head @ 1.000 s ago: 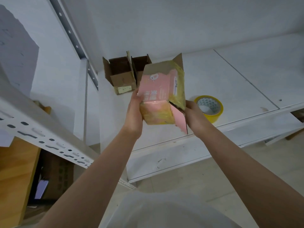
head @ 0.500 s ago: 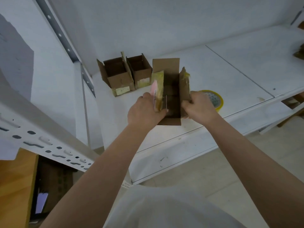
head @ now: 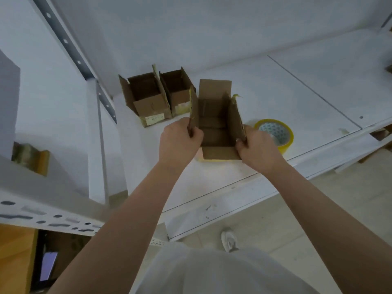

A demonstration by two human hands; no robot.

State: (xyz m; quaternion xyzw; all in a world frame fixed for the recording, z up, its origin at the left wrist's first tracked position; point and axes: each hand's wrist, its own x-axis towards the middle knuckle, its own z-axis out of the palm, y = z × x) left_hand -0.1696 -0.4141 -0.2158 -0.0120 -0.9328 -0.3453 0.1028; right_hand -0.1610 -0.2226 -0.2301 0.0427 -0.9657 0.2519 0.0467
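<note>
- A white slotted rack beam crosses the lower left corner, with a wooden panel beneath it.
- A grey perforated upright runs slantwise down to the back left corner of the white shelf.
- Two small open cartons stand side by side at the back left of the shelf. The left carton has a pale label low on its front, and the right carton touches it.
- The left grip is clamped on the left side flap of the open cardboard box, thumb and fingers pinching the flap's near edge.
- That box sits on the shelf near its front edge, just right of the two cartons, with its mouth facing up. Its far flap stands up, its near flap folds out towards the person, and scraps of yellow tape cling to the flap edges.
- The right grip is clamped on the right side flap, fingers curled round its near end.
- A roll of yellow tape lies flat on the shelf just right of the box, partly hidden behind the right grip.
- A pale shoe shows on the floor below the shelf.
</note>
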